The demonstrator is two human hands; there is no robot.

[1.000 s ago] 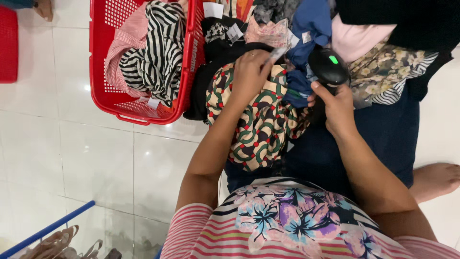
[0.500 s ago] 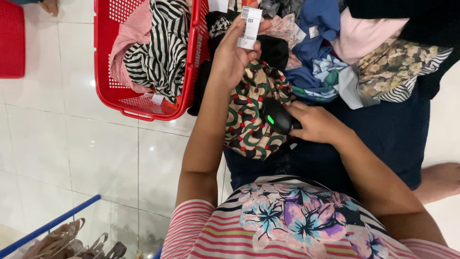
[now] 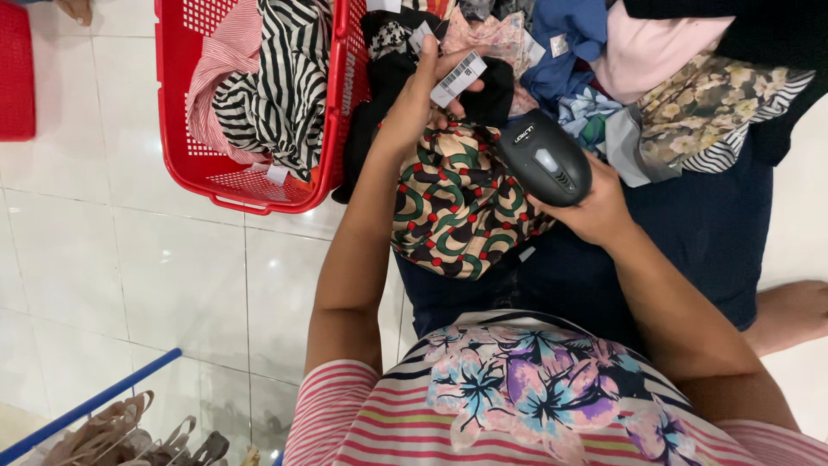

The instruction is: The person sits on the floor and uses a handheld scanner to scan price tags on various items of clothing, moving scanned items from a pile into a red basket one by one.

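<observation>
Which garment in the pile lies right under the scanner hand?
The green, cream and red swirl-print garment, directly below the right hand and scanner; other clothes lie farther off.

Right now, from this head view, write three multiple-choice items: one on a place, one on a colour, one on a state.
1. Where does the basket stand?
A. on the tiled floor, left of the person's lap
B. on the person's lap
C. on a shelf

2. What colour is the handheld scanner?
A. white
B. black
C. yellow

3. What is the left hand doing?
A. resting flat on the floor
B. hanging with nothing in it
C. pinching a white paper tag

Answers:
1 A, the red basket sits on white tiles beside the lap.
2 B, the scanner's body is black, gripped by the right hand.
3 C, the fingers hold the tag up above the patterned garment.
</observation>
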